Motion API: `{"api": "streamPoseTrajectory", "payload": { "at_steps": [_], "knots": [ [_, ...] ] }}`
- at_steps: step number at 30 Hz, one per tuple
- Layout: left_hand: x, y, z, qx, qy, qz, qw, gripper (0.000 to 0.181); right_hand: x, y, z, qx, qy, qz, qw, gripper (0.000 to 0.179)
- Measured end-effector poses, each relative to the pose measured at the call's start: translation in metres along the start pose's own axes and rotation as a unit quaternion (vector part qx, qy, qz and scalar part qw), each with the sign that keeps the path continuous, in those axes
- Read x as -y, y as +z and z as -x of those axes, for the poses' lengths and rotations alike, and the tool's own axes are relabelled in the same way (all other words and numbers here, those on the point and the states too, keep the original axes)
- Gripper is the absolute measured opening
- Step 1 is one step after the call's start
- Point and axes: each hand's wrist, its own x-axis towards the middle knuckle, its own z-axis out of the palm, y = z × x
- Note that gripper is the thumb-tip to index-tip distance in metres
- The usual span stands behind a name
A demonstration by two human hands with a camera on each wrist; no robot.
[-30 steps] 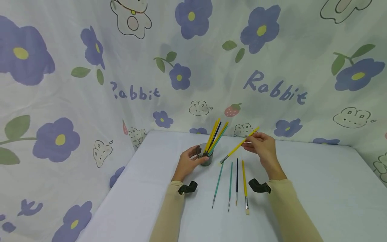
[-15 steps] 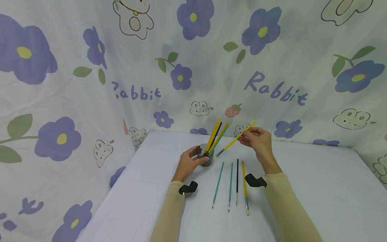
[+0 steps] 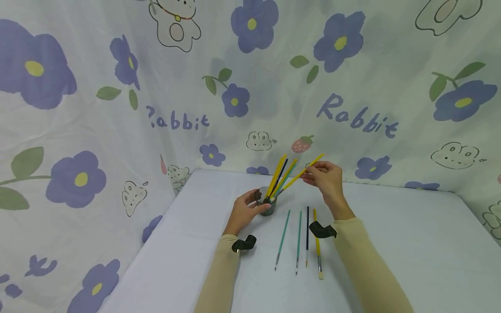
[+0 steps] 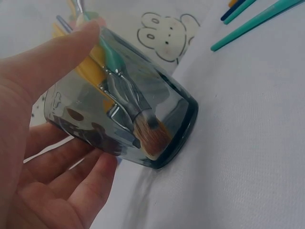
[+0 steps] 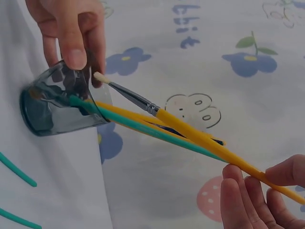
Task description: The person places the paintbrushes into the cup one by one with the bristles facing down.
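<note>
My left hand (image 3: pixel 244 211) grips a smoky glass cup (image 4: pixel 167 100), thumb on the near side and fingers round the far side. Several brushes with yellow, dark blue and teal handles (image 3: pixel 278 176) lean to the right inside it, bristles down. Between thumb and fingers, my right hand (image 3: pixel 326 180) pinches a yellow paintbrush (image 5: pixel 205 138) by its handle. Its pale bristles point down and left, right at the cup's rim in the right wrist view. That brush slants across the teal brush (image 5: pixel 157 131) standing in the cup.
On the white table (image 3: pixel 164 269) in front of the cup lie two teal brushes (image 3: pixel 282 239), a dark blue brush (image 3: pixel 307 230) and a yellow brush (image 3: pixel 318 248), roughly side by side. A flower-patterned cloth (image 3: pixel 266 78) hangs behind and at the left.
My right hand has moved left with the yellow paintbrush, bringing its bristles from over the table to the cup's rim. My left hand has stayed on the cup.
</note>
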Motion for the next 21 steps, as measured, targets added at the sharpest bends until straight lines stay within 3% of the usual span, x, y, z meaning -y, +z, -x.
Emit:
{"api": "streamPoseTrajectory", "payload": {
  "at_steps": [21],
  "knots": [
    [0.001, 0.001, -0.002, 0.002, 0.001, -0.011, 0.9999, 0.089, -0.015, 0.027, 0.004, 0.03, -0.013, 0.042, 0.9986, 0.019]
  ]
}}
